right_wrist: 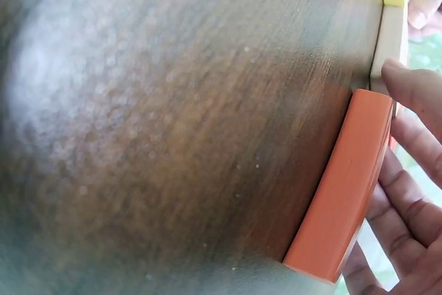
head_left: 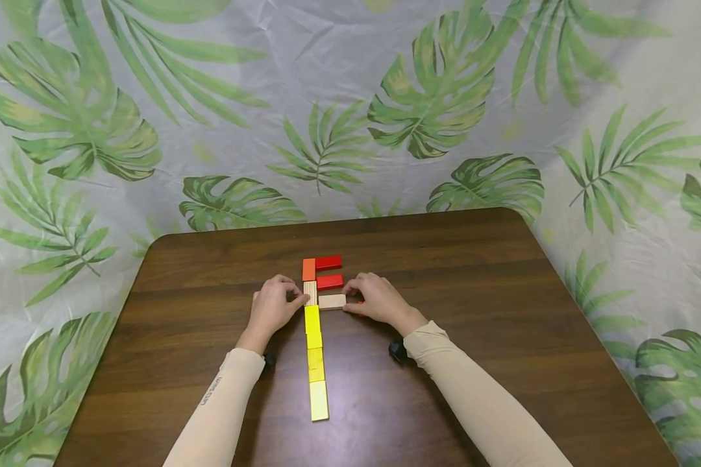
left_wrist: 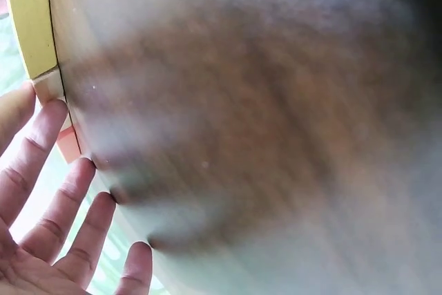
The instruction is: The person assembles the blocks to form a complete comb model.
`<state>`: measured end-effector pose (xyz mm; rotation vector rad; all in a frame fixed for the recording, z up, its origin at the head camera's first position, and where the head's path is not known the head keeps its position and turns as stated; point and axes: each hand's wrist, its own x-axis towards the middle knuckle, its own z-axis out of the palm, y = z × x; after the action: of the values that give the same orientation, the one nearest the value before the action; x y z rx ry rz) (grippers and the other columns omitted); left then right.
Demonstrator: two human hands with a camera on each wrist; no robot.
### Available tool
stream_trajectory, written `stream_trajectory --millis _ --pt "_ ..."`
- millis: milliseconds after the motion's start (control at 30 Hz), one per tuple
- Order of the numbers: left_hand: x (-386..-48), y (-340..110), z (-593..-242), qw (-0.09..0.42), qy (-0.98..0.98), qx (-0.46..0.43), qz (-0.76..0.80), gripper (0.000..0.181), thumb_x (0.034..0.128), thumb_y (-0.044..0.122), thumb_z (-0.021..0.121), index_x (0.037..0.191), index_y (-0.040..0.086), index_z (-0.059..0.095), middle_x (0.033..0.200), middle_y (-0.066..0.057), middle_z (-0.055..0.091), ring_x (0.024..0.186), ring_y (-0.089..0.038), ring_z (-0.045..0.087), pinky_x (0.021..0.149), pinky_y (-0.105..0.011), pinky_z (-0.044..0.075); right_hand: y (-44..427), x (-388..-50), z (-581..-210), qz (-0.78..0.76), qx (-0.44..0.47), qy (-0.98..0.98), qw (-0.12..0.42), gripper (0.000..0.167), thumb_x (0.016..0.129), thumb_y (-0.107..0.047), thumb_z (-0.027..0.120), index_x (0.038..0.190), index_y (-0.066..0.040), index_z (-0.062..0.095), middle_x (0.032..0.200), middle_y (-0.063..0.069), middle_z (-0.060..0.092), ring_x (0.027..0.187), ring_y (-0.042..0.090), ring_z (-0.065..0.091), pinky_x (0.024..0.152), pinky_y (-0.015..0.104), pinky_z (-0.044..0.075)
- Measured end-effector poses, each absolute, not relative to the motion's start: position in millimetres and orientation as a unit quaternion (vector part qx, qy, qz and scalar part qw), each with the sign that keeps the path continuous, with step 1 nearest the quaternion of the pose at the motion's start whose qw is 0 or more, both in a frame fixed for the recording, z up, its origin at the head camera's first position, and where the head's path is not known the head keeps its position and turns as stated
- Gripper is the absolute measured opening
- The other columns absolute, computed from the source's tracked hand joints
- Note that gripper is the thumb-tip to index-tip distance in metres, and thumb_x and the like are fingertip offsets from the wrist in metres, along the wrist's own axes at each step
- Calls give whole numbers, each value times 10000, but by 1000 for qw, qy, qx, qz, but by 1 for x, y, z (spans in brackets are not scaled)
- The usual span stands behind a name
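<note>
A plain wooden block lies crosswise on the table, its left end at the column of blocks. The thumb and index finger of my right hand pinch its right end. Under that hand an orange block lies on the table, mostly hidden in the head view. My left hand touches the left side of a striped wooden block in the column with thumb and index fingertips; its other fingers are spread in the left wrist view. Another orange block tops the column, and yellow blocks continue it toward me.
Two red blocks, a far one and a nearer one, lie crosswise right of the column. The dark wooden table ends at a rounded back edge, with a leaf-patterned cloth hanging behind it.
</note>
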<state>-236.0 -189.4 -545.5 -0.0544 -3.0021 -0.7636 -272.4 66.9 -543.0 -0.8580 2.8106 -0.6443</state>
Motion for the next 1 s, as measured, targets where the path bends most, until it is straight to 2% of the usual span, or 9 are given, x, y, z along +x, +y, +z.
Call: stream_trajectory --millis 500,667,767,900,1000 --pt "-236 -190 -545 6 -969 -23 -246 238 961 396 825 932 160 834 1298 -134 708 1252 -379 631 966 -597 482 67 -272 -545 -214 -285 932 66 310 949 -350 846 1196 -167 802 1086 21 725 1000 200 641 955 449 555" --pt "-239 -194 -545 23 -964 -21 -263 219 977 373 806 951 155 809 1233 -121 734 1183 -369 664 922 -595 507 68 -272 -545 -219 -283 931 72 357 940 -372 853 1213 -152 789 1091 29 718 1019 214 648 984 475 554" --pt "-242 -195 -546 29 -960 -12 -277 218 998 356 783 1060 148 803 1227 -116 744 1175 -369 671 920 -597 508 69 -273 -545 -223 -283 930 73 379 933 -378 858 1223 -144 782 1094 32 719 1026 216 651 988 476 559" --pt "-246 -193 -545 17 -960 -9 -278 352 1016 373 752 1274 135 785 1336 -143 718 1285 -395 633 958 -622 484 70 -273 -545 -229 -282 929 77 381 933 -364 861 1226 -134 779 1102 38 720 1036 214 655 990 430 572" --pt "-247 -191 -544 7 -961 -8 -278 406 1014 383 750 1333 133 771 1395 -159 692 1339 -408 605 976 -635 471 70 -274 -545 -232 -281 928 79 370 939 -352 857 1223 -129 778 1102 43 718 1036 215 654 990 399 576"
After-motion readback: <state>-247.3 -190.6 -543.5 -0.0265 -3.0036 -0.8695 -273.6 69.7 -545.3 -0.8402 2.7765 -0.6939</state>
